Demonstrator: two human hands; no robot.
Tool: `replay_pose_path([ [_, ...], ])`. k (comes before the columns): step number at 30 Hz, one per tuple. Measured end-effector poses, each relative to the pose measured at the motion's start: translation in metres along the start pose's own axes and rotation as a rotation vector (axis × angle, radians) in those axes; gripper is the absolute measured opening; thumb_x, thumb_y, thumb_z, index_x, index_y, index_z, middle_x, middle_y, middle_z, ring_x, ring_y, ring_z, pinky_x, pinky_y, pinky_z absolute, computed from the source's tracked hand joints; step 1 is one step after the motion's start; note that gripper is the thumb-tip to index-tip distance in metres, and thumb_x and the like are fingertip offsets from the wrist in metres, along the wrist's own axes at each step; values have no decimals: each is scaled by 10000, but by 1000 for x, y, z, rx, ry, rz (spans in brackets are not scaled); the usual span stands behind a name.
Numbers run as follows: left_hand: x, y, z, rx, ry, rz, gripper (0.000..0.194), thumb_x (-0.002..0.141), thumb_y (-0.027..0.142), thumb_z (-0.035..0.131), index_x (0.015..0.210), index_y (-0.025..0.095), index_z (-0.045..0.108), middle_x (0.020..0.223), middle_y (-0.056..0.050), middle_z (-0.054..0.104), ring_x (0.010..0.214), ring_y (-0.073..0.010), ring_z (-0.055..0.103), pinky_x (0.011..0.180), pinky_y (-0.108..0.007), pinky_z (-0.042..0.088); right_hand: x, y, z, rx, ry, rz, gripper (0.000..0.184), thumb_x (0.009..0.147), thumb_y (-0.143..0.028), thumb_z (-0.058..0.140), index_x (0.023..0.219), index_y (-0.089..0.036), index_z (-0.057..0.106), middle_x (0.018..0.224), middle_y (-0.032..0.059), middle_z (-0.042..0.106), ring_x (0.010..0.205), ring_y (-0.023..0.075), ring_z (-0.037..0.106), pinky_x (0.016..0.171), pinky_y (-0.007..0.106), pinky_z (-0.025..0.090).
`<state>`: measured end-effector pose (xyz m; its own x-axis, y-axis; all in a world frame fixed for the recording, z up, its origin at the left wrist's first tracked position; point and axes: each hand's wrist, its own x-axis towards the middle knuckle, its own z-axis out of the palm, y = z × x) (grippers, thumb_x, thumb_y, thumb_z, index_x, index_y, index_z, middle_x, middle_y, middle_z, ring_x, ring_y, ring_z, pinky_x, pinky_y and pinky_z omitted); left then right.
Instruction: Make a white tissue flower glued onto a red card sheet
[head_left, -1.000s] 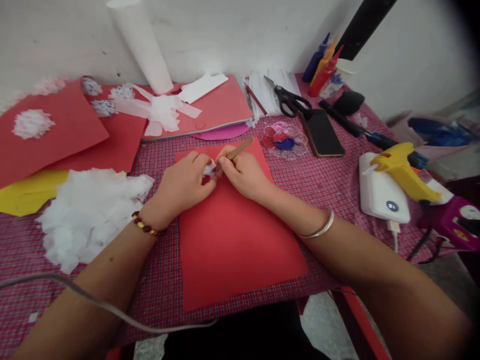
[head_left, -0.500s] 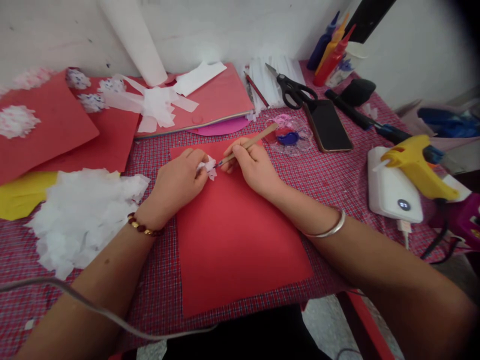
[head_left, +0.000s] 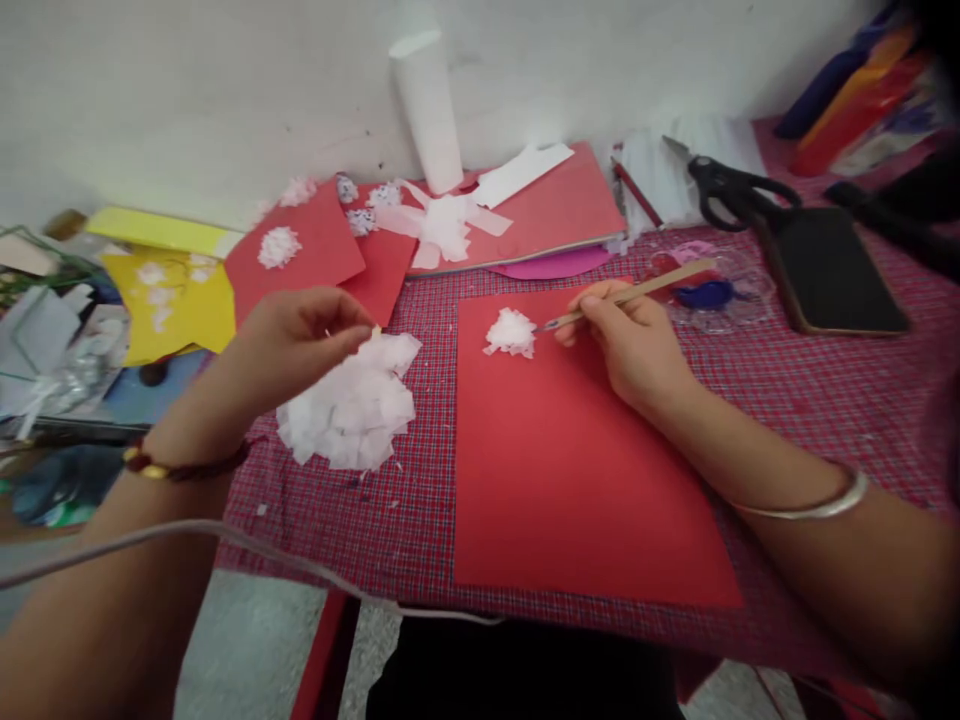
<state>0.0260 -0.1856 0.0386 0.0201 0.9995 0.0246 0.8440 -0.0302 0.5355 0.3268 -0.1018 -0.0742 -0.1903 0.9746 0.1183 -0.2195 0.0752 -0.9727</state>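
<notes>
My right hand (head_left: pixel 630 335) grips a wooden-handled paintbrush (head_left: pixel 664 282), its dark tip pointing left. Just beside that tip a white tissue-paper puff (head_left: pixel 511 332) sits on the upper left of a red paper sheet (head_left: pixel 577 480). My left hand (head_left: pixel 300 335) is raised above the far left side of a heap of white tissue squares (head_left: pixel 356 410). Its fingers are loosely bent with a gap between thumb and forefinger, and I see nothing held in them. Behind the right hand lies a clear palette (head_left: pixel 739 310) with red and blue paint.
Black scissors (head_left: pixel 739 190), a red pencil (head_left: pixel 637 192) and a phone (head_left: pixel 840 270) lie at the back right, near paint bottles (head_left: pixel 862 95). More red sheets (head_left: pixel 315 245) with puffs lie back left. A pale cable (head_left: pixel 262 548) crosses in front.
My left hand has let go of the tissue puff and moved left to the tissue heap. The puff stays on the red sheet. The view has turned left; the brush remains in my right hand.
</notes>
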Motion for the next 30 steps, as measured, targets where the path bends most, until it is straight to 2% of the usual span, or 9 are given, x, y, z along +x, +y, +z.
replay_pose_path([
  [4,-41,-21,21,213,-151,117,182,881,323,547,803,198,654,804,-30,679,708,-160,598,645,-285,444,-5,0,3,2,-13,-10,141,874,-285,662,751,-231,620,601,-5,680,556,129,629,590,275,511],
  [8,-59,-29,50,293,-136,239,178,904,325,559,970,196,662,1033,-90,718,988,-242,645,867,-371,490,-9,0,6,-36,-14,-21,137,869,-296,662,756,-225,631,605,-4,683,569,136,636,598,289,515],
  [11,-60,-32,57,318,-132,245,198,850,239,583,1035,200,640,1113,-107,720,1066,-272,641,923,-415,486,-10,1,6,-61,-15,-22,162,869,-335,682,747,-244,628,604,-2,670,576,148,631,613,313,521],
  [15,-55,-37,57,285,-108,232,256,766,135,556,1002,194,636,1083,-107,732,1042,-269,663,924,-419,492,-9,3,3,-83,-19,-26,170,885,-359,664,775,-238,615,619,5,659,587,146,630,647,322,523],
  [18,-53,-39,57,207,-104,210,111,822,196,541,854,206,647,954,-82,740,937,-244,675,872,-400,503,-8,5,2,-93,-38,-23,166,899,-350,650,777,-243,616,637,14,654,592,151,633,651,331,521],
  [20,-53,-38,55,119,-91,173,152,863,253,531,773,210,645,898,-69,735,897,-222,670,852,-380,503,-8,5,2,-83,-43,-22,157,897,-335,651,771,-245,624,633,16,652,592,155,635,643,333,518],
  [23,-49,-26,47,-14,-19,66,164,849,317,585,749,212,661,895,-57,733,899,-207,660,845,-355,495,-8,5,2,-58,-35,-27,154,889,-319,667,764,-237,632,622,16,660,585,156,636,623,328,520],
  [26,-38,1,39,-166,39,-79,168,808,347,646,713,209,647,741,-14,674,704,-157,605,654,-285,465,-7,2,4,-45,-44,-40,167,896,-354,667,783,-233,647,634,15,680,587,154,643,612,318,531],
  [30,-16,34,51,-539,27,-165,154,739,300,716,728,208,592,629,39,571,530,-95,472,496,-226,355,-12,-5,8,3,-57,-88,194,918,-382,626,886,-200,683,704,18,720,625,136,661,633,291,545],
])
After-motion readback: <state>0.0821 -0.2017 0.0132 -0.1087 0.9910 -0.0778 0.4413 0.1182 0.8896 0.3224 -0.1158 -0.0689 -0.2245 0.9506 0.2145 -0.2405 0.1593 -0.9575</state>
